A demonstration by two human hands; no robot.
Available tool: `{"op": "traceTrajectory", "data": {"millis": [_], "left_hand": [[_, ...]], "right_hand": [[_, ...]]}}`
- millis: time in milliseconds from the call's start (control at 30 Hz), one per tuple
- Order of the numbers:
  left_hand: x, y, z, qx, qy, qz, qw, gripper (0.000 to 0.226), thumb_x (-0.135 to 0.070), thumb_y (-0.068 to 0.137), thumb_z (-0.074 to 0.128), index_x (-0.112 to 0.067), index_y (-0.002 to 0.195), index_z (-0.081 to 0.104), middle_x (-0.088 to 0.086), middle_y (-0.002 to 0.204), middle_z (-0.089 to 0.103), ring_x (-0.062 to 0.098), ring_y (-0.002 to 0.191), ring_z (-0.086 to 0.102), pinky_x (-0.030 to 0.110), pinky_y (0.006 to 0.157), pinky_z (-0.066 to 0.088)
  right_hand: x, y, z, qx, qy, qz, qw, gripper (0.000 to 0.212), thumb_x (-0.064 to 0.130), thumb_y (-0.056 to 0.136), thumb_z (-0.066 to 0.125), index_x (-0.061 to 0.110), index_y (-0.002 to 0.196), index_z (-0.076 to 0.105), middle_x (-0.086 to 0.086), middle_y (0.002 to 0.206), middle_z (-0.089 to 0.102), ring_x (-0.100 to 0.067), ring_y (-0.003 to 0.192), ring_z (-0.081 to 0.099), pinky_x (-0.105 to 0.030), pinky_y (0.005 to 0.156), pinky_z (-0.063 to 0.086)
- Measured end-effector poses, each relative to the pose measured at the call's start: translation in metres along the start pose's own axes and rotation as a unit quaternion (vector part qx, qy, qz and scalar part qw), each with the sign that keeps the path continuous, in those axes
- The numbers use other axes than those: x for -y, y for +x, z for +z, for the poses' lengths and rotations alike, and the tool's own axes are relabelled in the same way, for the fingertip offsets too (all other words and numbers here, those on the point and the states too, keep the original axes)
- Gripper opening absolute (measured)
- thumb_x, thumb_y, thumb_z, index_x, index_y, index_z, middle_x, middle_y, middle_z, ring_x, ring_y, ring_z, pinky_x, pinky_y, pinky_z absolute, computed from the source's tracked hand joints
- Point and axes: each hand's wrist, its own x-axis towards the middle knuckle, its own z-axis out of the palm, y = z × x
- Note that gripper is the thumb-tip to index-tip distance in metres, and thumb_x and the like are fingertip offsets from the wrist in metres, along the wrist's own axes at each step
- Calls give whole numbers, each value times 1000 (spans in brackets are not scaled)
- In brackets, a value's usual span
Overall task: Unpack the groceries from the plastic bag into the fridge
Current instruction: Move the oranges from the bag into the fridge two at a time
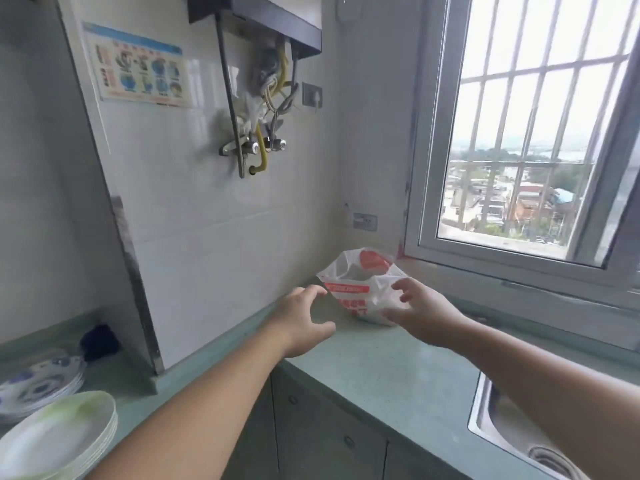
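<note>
A white plastic bag (360, 285) with red print sits on the green countertop (388, 372) in the corner below the window, its mouth open upward. My left hand (304, 320) hovers just left of the bag, fingers spread and relaxed, holding nothing. My right hand (419, 313) reaches in from the right, its loosely curved fingers in front of the bag's right side; contact with the plastic is unclear. The bag's contents are hidden. No fridge is in view.
A steel sink (512, 424) is set into the counter at the lower right. Stacked plates (55, 434) and patterned dishes (38, 382) stand at the lower left. A barred window (533, 140) is behind the bag; pipes and valves (263, 133) hang on the tiled wall.
</note>
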Motion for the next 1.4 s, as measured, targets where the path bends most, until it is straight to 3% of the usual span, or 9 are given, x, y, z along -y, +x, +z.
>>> {"op": "traceTrajectory", "data": {"millis": [100, 200, 333, 433, 633, 800, 1000, 1267, 1400], "left_hand": [[20, 50, 9, 23, -9, 2, 1000, 62, -39, 82, 64, -31, 139, 41, -2, 143, 41, 18, 128, 44, 36, 103, 42], [29, 93, 16, 40, -14, 11, 999, 63, -40, 82, 64, -31, 140, 40, -1, 145, 41, 19, 128, 44, 37, 103, 42], [33, 144, 20, 48, -20, 39, 998, 61, -36, 84, 64, -28, 140, 42, 0, 139, 44, 17, 122, 47, 31, 98, 42], [39, 182, 26, 49, -15, 47, 998, 59, -35, 84, 65, -27, 138, 44, 1, 136, 47, 17, 117, 49, 27, 94, 40], [47, 260, 26, 54, 17, 35, 998, 56, -31, 84, 67, -23, 136, 47, 4, 136, 48, 17, 126, 47, 21, 94, 35], [54, 329, 58, 47, 19, 7, 999, 55, -31, 82, 66, -23, 134, 49, 3, 133, 51, 20, 118, 52, 23, 92, 39], [75, 396, 113, 111, 26, 4, 993, 50, -30, 87, 60, -27, 135, 47, -3, 131, 56, 18, 110, 57, 37, 94, 50], [93, 507, 183, 137, -34, 39, 989, 37, -17, 98, 41, -25, 133, 50, -4, 127, 59, 16, 102, 59, 31, 78, 51], [108, 548, 213, 185, -46, 42, 981, 43, -4, 95, 39, -24, 131, 53, -2, 124, 61, 19, 108, 57, 31, 85, 51]], "right_hand": [[-2, 41, 2, -23, -13, 25, 999, 55, 32, 85, 68, 21, 134, 46, -3, 123, 55, -15, 90, 53, -16, 55, 38], [-10, 76, 6, -35, -24, 52, 998, 56, 34, 85, 67, 23, 136, 45, -4, 127, 54, -17, 97, 52, -23, 68, 40], [-22, 118, 9, -44, -25, 74, 996, 56, 32, 84, 67, 20, 135, 48, -6, 129, 56, -18, 104, 52, -23, 81, 37], [-37, 157, 12, -45, -24, 85, 995, 55, 31, 83, 68, 18, 133, 49, -7, 126, 58, -21, 104, 54, -24, 81, 39], [-61, 246, 14, -48, 16, 74, 996, 53, 26, 83, 69, 17, 132, 50, -9, 122, 59, -20, 93, 53, -25, 77, 40], [-94, 315, 28, -22, 13, 70, 997, 50, 25, 85, 66, 17, 132, 49, 0, 104, 52, -20, 89, 52, -25, 72, 39], [-151, 358, 55, -5, -26, 100, 995, 51, 28, 82, 65, 20, 130, 51, -5, 115, 61, -18, 93, 53, -26, 81, 42], [-186, 411, 71, -38, -95, 131, 986, 38, 9, 89, 48, 20, 125, 56, -5, 117, 60, -17, 94, 55, -25, 84, 41], [-180, 453, 88, -43, -127, 123, 983, 37, 9, 92, 45, 20, 126, 55, -2, 117, 59, -19, 103, 58, -29, 89, 47]]}}
